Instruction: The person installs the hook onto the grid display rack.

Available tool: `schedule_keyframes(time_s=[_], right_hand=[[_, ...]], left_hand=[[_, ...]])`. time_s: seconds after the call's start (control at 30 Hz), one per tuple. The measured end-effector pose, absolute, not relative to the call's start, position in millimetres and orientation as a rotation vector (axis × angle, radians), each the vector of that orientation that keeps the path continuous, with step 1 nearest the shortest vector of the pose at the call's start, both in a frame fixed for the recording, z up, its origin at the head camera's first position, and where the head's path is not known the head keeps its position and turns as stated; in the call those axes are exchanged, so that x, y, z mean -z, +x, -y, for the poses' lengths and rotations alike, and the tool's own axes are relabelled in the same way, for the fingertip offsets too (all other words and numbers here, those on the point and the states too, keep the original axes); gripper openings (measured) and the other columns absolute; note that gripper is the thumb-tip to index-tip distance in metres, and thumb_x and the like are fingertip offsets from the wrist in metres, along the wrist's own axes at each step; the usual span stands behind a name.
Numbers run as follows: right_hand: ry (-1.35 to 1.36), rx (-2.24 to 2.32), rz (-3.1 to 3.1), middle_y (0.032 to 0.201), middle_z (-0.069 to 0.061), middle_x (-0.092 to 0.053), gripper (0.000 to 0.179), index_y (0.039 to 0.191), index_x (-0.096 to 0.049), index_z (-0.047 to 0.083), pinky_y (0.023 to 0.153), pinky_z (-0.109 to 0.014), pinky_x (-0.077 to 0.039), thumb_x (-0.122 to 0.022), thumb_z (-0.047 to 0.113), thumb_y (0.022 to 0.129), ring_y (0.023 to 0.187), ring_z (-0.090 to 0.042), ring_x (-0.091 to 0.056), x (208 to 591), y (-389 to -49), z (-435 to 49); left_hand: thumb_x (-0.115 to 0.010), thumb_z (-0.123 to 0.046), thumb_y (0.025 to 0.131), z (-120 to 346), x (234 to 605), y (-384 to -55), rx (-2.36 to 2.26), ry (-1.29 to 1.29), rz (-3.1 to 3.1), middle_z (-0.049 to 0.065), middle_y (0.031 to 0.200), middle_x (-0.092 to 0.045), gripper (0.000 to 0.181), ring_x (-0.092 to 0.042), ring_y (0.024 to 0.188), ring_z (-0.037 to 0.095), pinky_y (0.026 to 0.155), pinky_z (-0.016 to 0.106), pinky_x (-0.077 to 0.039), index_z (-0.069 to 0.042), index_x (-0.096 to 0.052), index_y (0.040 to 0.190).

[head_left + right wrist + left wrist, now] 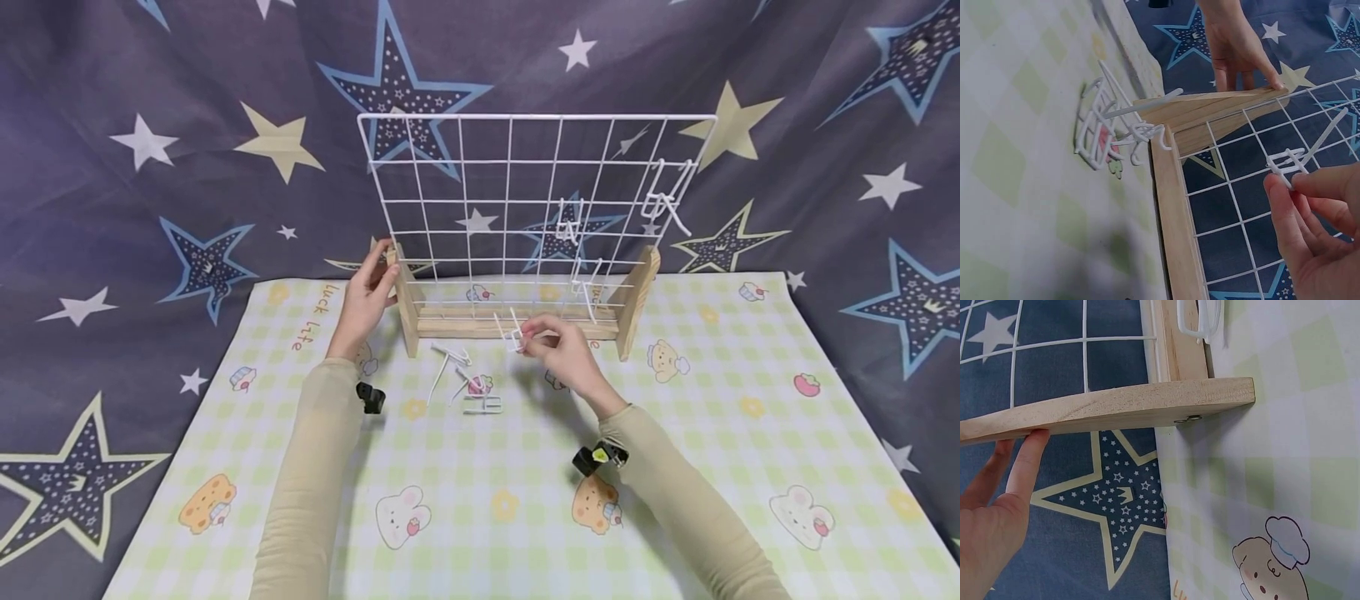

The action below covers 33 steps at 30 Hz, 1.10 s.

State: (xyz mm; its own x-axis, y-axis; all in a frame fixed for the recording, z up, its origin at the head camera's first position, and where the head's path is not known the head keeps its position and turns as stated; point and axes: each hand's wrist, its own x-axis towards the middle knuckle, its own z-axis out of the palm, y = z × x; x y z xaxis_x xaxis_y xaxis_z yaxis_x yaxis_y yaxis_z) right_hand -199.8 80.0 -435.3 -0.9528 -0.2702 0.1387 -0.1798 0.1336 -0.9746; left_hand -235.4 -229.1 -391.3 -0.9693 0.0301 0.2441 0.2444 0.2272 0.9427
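Observation:
A white wire grid rack stands on a wooden base with two wooden side posts. My left hand touches the left post, its fairly straight fingertips against the post's outer side in the left wrist view. In front of the rack, my right hand pinches a small white wire hook between thumb and fingers, its prongs pointing up and away. Loose white hooks lie on the cloth just left of the right hand, overlapping one another.
White hooks hang on the grid's right half: one group near the right edge, one at the middle and one lower down. A checked cloth covers the table. Behind the rack hangs a dark star-patterned curtain.

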Motion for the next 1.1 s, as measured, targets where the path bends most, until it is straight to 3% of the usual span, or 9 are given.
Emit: schedule_keyframes(time_s=[0.33,0.63,0.93,1.1], right_hand=[[-0.383,2.048,-2.287,0.097,-0.022,-0.06,0.021,0.107,-0.061,-0.015,0.077,-0.029,-0.06,-0.061,-0.012,0.086,0.074,-0.016,-0.068,425.8,-206.6,-79.1],[-0.389,2.111,-2.238,0.104,-0.03,-0.058,0.023,0.11,-0.06,-0.016,0.077,-0.031,-0.06,-0.061,-0.011,0.088,0.087,-0.044,-0.066,412.9,-212.7,-75.6],[-0.39,2.136,-2.262,0.099,-0.025,-0.06,0.022,0.109,-0.06,-0.014,0.076,-0.031,-0.06,-0.061,-0.01,0.087,0.076,-0.022,-0.069,401.0,-217.5,-68.5],[-0.435,2.181,-2.263,0.095,-0.019,-0.061,0.019,0.106,-0.062,-0.011,0.077,-0.036,-0.06,-0.061,-0.01,0.087,0.08,-0.035,-0.069,392.6,-220.4,-64.0]], left_hand=[[-0.046,-0.013,0.104,228.9,389.7,-237.3,1.827,-0.279,2.309,0.03,0.127,-0.051,0.052,-0.051,0.117,0.041,0.09,0.047,-0.054,-0.007,-0.029,0.152],[-0.047,-0.013,0.103,228.8,390.3,-237.4,1.833,-0.268,2.308,0.03,0.128,-0.051,0.052,-0.051,0.117,0.041,0.09,0.046,-0.054,-0.008,-0.03,0.152],[-0.046,-0.012,0.103,228.1,390.4,-235.1,1.803,-0.271,2.319,0.031,0.125,-0.052,0.052,-0.052,0.115,0.041,0.089,0.047,-0.054,-0.005,-0.03,0.152],[-0.046,-0.012,0.103,228.3,390.9,-235.0,1.801,-0.274,2.321,0.031,0.124,-0.052,0.051,-0.053,0.114,0.041,0.088,0.047,-0.055,-0.006,-0.031,0.152]])
